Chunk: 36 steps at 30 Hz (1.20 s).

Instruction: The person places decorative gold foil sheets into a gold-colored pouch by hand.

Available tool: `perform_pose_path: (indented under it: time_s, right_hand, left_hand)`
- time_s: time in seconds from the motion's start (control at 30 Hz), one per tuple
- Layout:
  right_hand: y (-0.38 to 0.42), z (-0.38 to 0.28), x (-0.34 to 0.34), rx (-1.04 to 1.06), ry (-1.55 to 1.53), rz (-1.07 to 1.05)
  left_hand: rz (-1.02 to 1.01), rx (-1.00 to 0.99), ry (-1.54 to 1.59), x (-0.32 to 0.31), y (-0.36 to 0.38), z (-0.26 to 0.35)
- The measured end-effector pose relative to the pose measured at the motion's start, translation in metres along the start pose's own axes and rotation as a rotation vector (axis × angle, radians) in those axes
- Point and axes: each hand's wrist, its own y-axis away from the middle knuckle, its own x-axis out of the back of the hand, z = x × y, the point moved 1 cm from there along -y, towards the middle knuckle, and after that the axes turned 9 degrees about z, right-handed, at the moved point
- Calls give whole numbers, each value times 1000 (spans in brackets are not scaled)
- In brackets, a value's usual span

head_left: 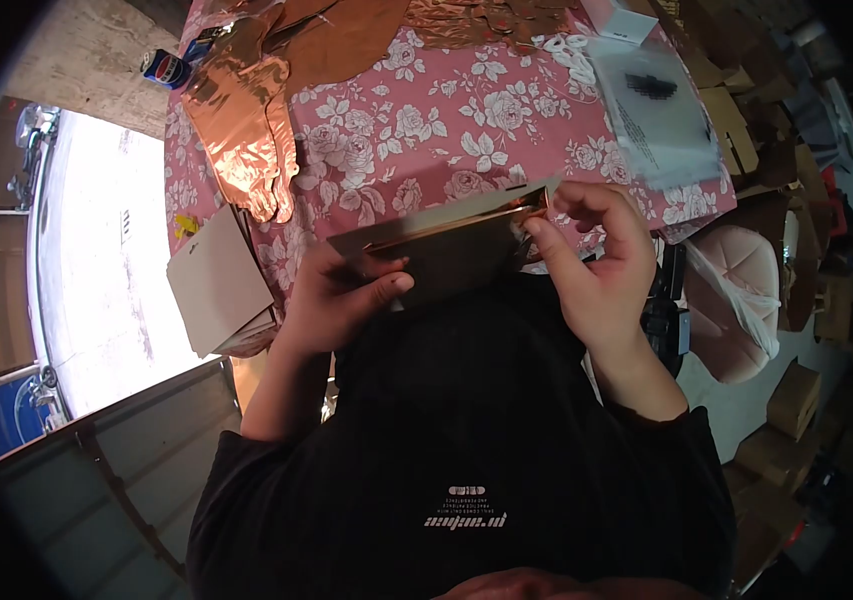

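A flat grey board (446,265) is held tilted above the near edge of the flowered pink cloth, close to my body. Along its upper side runs a shiny copper-coloured strip, with a paler board edge behind it. My left hand (346,300) grips the board's left end, thumb on the near face and fingers behind. At the right end, my right hand (596,240) pinches the corner where the copper material shows, its thumb and index finger close together. Shiny copper-coloured sheets (246,140) lie on the cloth at the left.
More copper sheets (346,45) cover the far side. A stack of grey boards (218,280) sits at the left edge, a blue can (164,69) beyond it. On the right are a clear plastic bag (651,120), a white box (621,20) and a cushioned stool (736,300).
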Motion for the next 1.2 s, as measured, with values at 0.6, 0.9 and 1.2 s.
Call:
perform_pose_path:
  time_s: [0.6,0.9,1.2]
  right_hand:
    - [18,14,-11,-546,-572,-249]
    - [8,8,-10,-516,-466,-531]
    - [26,17,-32,-504,-705,-187]
  left_hand:
    - [-60,58,-18,0,0,-8]
    - [-30,193,61,0,-4,-11]
    - [-42,250,73,0,-13,-14]
